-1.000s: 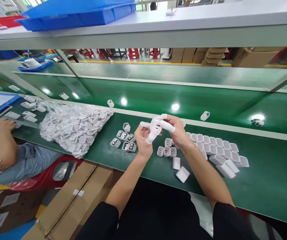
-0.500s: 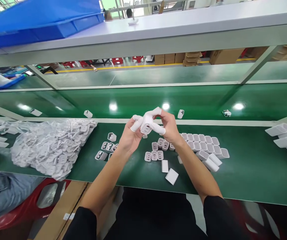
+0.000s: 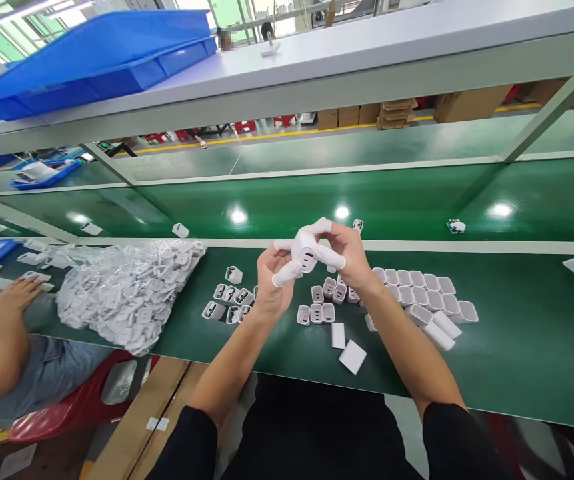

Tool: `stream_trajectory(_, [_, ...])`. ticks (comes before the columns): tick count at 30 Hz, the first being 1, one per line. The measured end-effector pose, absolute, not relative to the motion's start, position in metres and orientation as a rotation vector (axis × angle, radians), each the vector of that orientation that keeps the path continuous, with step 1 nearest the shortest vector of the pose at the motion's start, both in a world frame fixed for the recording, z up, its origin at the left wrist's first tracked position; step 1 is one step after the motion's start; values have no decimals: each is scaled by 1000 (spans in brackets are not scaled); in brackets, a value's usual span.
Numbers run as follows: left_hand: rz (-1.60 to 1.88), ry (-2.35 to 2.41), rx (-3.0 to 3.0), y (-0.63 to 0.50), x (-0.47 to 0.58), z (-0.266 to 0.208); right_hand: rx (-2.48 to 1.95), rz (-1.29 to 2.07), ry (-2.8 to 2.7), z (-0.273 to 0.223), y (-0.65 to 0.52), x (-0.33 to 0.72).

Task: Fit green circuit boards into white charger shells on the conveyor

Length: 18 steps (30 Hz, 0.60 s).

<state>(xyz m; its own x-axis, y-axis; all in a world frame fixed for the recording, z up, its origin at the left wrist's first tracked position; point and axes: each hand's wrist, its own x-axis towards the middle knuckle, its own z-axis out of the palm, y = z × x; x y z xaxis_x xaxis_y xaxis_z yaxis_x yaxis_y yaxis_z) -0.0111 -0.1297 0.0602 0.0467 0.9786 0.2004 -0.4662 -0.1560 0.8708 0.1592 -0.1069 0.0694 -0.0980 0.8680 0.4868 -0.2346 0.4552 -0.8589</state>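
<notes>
A small white charger (image 3: 308,259), its face with port slots turned towards me, is held up over the bench between my hands. White finger cots cover the thumb and forefinger of each. My right hand (image 3: 351,255) pinches it from the right and above. On the other side, my left hand (image 3: 275,279) has its forefinger and thumb at the charger's left edge, the thumb lower down. Below my right hand stand several slotted chargers (image 3: 316,313) and rows of white open-topped shells (image 3: 419,295). Several chargers with dark insides (image 3: 213,311) stand left of my left hand.
A clear bag of white parts (image 3: 127,293) lies to the left, beside a co-worker's hand (image 3: 14,300). Two white pieces (image 3: 353,357) lie near the front edge. Beyond the bench rail (image 3: 467,247) runs a green belt (image 3: 287,193). Overhead, a shelf (image 3: 367,67) carries blue trays (image 3: 117,53).
My left thumb has moved down along the charger, and its fingers are wider apart. The view has shifted left, bringing a co-worker's hand into sight.
</notes>
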Motion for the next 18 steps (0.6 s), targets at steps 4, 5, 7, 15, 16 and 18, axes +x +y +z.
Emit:
stream_trajectory(4, [1493, 707, 986, -135, -5, 59, -627, 1161, -1293, 73, -110, 155])
stream_trajectory(5, [1497, 705, 980, -136, -4, 58, -642, 1198, -1278, 73, -110, 154])
stream_trajectory(7, [1503, 708, 962, -138, -1, 56, -670, 1266, -1250, 72, -110, 152])
stream_trajectory(15, [1540, 681, 943, -137, 4, 46, -672, 1318, -1208, 67, -108, 152])
stream_trajectory(16, [1540, 685, 946, -137, 5, 45, -672, 1314, -1210, 67, -108, 151])
stream_trajectory(18, [1532, 692, 952, -138, 6, 44, -674, 1310, -1210, 67, -108, 150])
